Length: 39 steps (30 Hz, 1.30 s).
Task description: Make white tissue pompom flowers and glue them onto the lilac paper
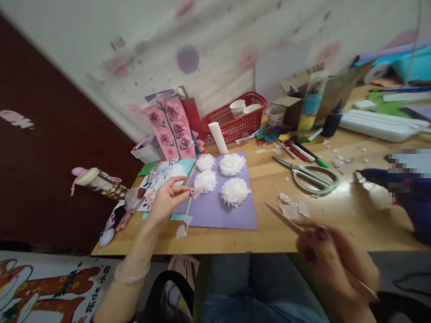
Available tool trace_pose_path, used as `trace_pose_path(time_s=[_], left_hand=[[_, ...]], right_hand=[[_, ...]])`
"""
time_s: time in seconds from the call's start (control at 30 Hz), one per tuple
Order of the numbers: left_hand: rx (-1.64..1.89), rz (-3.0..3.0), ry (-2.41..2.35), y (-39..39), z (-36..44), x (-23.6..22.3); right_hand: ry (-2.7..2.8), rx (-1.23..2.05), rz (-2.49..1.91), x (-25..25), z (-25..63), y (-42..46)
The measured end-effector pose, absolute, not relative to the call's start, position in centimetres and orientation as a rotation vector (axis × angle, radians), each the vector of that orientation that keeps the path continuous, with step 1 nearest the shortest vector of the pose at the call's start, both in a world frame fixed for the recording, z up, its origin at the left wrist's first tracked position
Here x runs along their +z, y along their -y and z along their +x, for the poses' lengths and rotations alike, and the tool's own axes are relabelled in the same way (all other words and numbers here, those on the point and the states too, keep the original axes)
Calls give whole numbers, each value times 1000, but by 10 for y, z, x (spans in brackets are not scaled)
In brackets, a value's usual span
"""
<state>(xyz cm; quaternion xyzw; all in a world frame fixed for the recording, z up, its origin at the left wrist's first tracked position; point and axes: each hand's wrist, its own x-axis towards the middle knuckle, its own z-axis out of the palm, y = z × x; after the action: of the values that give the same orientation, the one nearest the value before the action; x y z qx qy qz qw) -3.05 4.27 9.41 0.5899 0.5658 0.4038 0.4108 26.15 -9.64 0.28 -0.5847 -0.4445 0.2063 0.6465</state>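
Single head-worn view, facing forward and down past the wearer's lap [232,287] onto the wooden table [269,240], with the wall [215,27] filling the top. Left hand [168,197] and right hand [336,255] sit close to the lens; a dark door [43,157] slants along the left side, wall decorations farther off.

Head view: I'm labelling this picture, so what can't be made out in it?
All in the head view:
Right hand: blurred, so its exact grip on the pointed tool is unclear.
Left hand: fingertips too small to tell whether they hold anything.
Dark blue tool: partly hidden by pixelation, cut off by the right edge.
Cups: lower parts hidden by the red basket.
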Motion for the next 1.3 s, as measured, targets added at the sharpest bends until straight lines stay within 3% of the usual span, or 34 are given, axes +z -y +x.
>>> trace_pose_path(time_s=[0.13, 0.3, 0.83, 0.93, 1.3], left_hand=[[812, 1493, -1394, -9, 24, 65], [809, 1762, -1392, 5, 54, 40], [1072, 2705, -1297, -6, 68, 34], [1118, 2672, -1428, -2, 53, 28], [715, 2317, -1597, -3, 25, -1]], right_hand=[[900, 721, -1279, 13, 245, 98], [1021, 723, -1186, -1, 246, 100], [1476, 640, -1275, 1, 238, 64], [1527, 620, -1262, 2, 238, 63], [1629, 537, -1363, 4, 228, 57]])
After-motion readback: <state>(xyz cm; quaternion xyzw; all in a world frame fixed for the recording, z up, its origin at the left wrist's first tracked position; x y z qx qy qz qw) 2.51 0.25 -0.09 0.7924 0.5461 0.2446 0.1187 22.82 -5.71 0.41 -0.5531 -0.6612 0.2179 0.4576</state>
